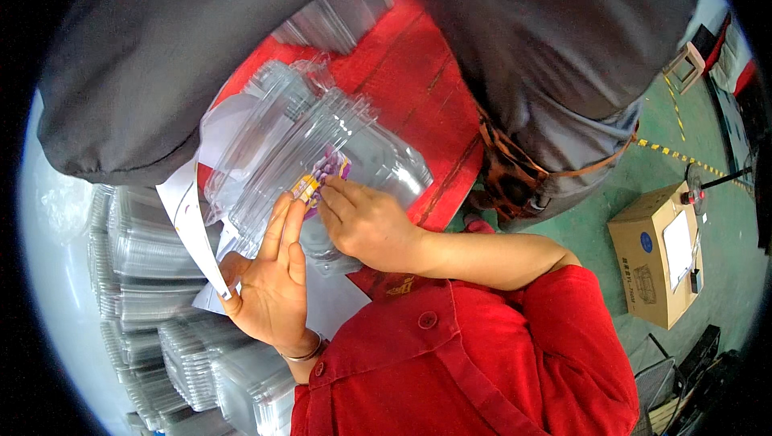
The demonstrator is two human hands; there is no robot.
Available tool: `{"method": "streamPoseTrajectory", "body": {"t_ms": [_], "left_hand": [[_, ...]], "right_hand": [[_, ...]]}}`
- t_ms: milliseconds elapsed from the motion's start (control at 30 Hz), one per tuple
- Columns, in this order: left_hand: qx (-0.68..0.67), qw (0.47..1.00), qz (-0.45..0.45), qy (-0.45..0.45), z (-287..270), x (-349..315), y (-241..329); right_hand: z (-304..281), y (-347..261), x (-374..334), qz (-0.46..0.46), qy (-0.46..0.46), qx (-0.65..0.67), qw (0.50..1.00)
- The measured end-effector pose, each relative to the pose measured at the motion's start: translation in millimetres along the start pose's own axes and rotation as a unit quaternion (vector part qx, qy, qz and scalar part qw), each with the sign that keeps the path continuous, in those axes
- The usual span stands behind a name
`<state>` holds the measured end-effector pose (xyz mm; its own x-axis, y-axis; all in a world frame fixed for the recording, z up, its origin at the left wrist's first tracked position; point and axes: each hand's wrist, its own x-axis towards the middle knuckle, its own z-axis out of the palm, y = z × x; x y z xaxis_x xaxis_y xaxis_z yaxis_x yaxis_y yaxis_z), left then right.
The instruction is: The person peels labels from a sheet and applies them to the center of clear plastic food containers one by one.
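A stack of clear plastic clamshell containers (281, 143) lies in front of me. On its near face sits a purple and yellow label (310, 185). My right hand (374, 225) is closed, its fingertips pinching at the label's right edge. My left hand (275, 295) has two fingers stretched out to the label's lower left edge. A curled white sheet (189, 211) runs down to the left thumb and appears caught there. The fingertips hide part of the label.
A red table (414, 54) carries the containers. Several stacks of clear containers (153, 235) stand at the left. Across from me a person in dark clothing (547, 42) stands close. A cardboard box (655, 255) rests on the green floor (595, 231) at right.
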<state>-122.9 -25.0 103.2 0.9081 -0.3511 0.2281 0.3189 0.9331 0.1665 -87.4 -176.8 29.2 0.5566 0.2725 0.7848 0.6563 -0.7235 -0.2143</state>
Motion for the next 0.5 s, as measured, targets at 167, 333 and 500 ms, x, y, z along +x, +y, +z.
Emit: {"method": "streamPoseTrajectory", "body": {"t_ms": [167, 333, 500], "left_hand": [[0.019, 1.0, 0.009, 0.006, 0.4, -0.8, 0.0], [0.063, 0.998, 0.003, -0.013, -5.9, -0.9, 3.4], [0.064, 0.998, 0.002, -0.013, -6.6, -1.9, 3.6]], "right_hand": [[1.7, -3.0, 0.7, 0.002, -0.009, -0.014, 1.0], [2.9, -3.9, 2.2, 0.009, -0.009, -0.015, 1.0], [4.4, -6.0, 2.5, 0.007, -0.015, -0.031, 0.999]]}}
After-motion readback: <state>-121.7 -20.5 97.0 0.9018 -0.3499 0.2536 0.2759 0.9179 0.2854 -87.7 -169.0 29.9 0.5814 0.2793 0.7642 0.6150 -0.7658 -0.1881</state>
